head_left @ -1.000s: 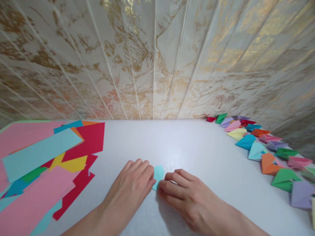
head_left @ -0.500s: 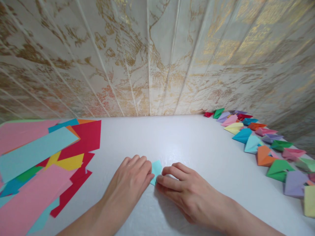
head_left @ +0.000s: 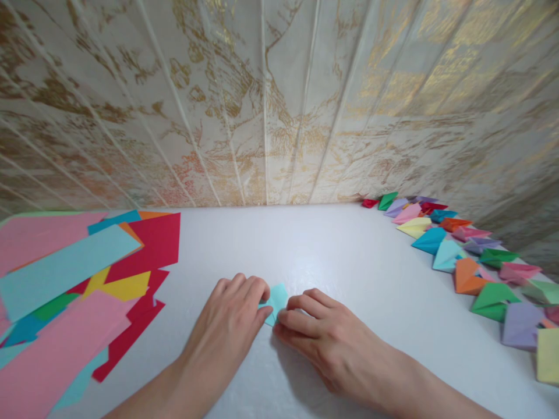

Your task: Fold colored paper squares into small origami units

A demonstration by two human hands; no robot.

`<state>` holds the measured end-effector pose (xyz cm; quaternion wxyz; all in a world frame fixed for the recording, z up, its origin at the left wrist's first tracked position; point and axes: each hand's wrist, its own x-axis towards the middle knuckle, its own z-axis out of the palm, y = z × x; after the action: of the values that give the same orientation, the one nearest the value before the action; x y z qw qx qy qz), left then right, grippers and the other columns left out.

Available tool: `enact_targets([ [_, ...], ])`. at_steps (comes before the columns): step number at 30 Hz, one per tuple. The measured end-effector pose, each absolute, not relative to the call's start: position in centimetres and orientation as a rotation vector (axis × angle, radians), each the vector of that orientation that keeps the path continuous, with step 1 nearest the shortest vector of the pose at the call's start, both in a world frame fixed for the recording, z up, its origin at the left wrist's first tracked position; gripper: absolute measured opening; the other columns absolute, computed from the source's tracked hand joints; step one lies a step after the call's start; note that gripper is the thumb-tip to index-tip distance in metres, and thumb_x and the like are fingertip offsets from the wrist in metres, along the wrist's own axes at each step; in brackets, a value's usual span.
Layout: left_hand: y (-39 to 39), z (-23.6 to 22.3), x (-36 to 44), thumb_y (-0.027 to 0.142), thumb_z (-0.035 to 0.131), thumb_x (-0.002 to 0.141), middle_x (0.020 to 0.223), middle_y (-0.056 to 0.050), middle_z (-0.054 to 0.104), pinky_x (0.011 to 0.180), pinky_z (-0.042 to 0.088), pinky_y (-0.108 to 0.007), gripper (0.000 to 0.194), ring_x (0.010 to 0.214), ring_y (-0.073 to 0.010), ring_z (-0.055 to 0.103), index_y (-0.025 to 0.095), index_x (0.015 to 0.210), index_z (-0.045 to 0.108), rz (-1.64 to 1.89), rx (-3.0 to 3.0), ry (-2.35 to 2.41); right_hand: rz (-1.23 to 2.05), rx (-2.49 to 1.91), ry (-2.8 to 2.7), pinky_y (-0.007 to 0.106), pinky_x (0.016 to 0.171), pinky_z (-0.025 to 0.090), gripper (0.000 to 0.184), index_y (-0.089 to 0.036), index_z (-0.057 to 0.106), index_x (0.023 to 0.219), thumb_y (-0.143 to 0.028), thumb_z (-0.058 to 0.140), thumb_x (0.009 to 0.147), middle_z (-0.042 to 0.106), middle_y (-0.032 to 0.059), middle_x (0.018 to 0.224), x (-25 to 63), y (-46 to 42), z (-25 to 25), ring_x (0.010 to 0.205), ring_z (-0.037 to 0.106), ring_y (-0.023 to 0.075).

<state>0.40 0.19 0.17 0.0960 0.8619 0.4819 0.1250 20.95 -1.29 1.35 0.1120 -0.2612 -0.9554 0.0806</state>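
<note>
A small light-blue folded paper piece (head_left: 276, 299) lies on the white table (head_left: 332, 256), mostly covered by both hands. My left hand (head_left: 231, 326) rests on its left side with curled fingers pressing and pinching the paper's edge. My right hand (head_left: 325, 337) holds its right side, fingers bent and pressed against the paper. The fingertips of the two hands almost touch over the piece.
Loose coloured paper strips (head_left: 65, 279), pink, teal, red and yellow, cover the table's left side. Several folded paper pieces (head_left: 471, 262) in many colours line the right edge. A gold-patterned cream wall (head_left: 271, 105) stands right behind the table.
The view dropped slightly after the first frame. Both hands stayed on the light-blue piece, and my left fingers curled a little more and lifted its left edge.
</note>
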Motion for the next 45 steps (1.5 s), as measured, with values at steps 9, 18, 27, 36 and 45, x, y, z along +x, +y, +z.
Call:
enact_targets([
  [9, 0.7, -0.5, -0.9, 0.005, 0.038, 0.096, 0.084, -0.002, 0.061, 0.070, 0.037, -0.036, 0.026, 0.078, -0.0225, 0.055, 0.020, 0.087, 0.057, 0.476, 2.639, 1.474, 0.251, -0.793, -2.820, 0.038, 0.082, 0.036, 0.013, -0.017, 0.064, 0.106, -0.016, 0.059, 0.095, 0.068, 0.0035, 0.095, 21.1, -1.1, 1.2, 0.090, 0.052, 0.0214],
  [18, -4.7, -1.4, -2.8, 0.003, 0.037, 0.088, 0.131, -0.002, 0.068, 0.100, 0.038, -0.038, 0.053, 0.117, -0.0233, 0.058, 0.023, 0.131, 0.061, 0.448, 3.104, 1.164, 0.313, -0.797, -2.803, 0.038, 0.085, 0.037, 0.011, -0.016, 0.063, 0.099, -0.012, 0.055, 0.094, 0.068, 0.0034, 0.099, 21.0, -1.1, 1.2, 0.095, 0.053, 0.0209],
  [27, -3.3, -1.2, -3.4, -0.001, 0.038, 0.081, 0.122, -0.014, 0.071, 0.096, 0.038, -0.046, 0.052, 0.114, -0.0302, 0.060, 0.013, 0.119, 0.071, 0.377, 3.205, 1.514, 0.265, -0.817, -2.723, 0.033, 0.076, 0.041, 0.007, -0.016, 0.062, 0.097, -0.014, 0.056, 0.094, 0.065, 0.0048, 0.091, 19.9, -1.9, 0.4, 0.084, 0.053, 0.0199],
  [36, -3.3, -1.2, -1.1, 0.014, 0.046, 0.092, 0.119, -0.007, 0.073, 0.092, 0.043, -0.036, 0.035, 0.106, -0.0244, 0.063, 0.017, 0.120, 0.066, 0.579, 3.039, 1.326, 0.380, -0.783, -2.536, 0.030, 0.076, 0.049, 0.020, -0.018, 0.064, 0.097, -0.004, 0.058, 0.084, 0.067, 0.0056, 0.097, 19.2, -1.4, -0.5, 0.086, 0.057, 0.0197],
  [45, -0.1, -1.2, -1.1, 0.001, 0.045, 0.093, 0.122, -0.004, 0.067, 0.093, 0.043, -0.040, 0.035, 0.110, -0.0241, 0.056, 0.025, 0.102, 0.068, 0.827, 2.833, 1.123, 0.703, -0.887, -2.519, 0.039, 0.105, 0.042, 0.050, -0.025, 0.063, 0.122, 0.007, 0.047, 0.087, 0.066, 0.0044, 0.127, 22.7, 1.5, 1.9, 0.123, 0.049, 0.0203],
])
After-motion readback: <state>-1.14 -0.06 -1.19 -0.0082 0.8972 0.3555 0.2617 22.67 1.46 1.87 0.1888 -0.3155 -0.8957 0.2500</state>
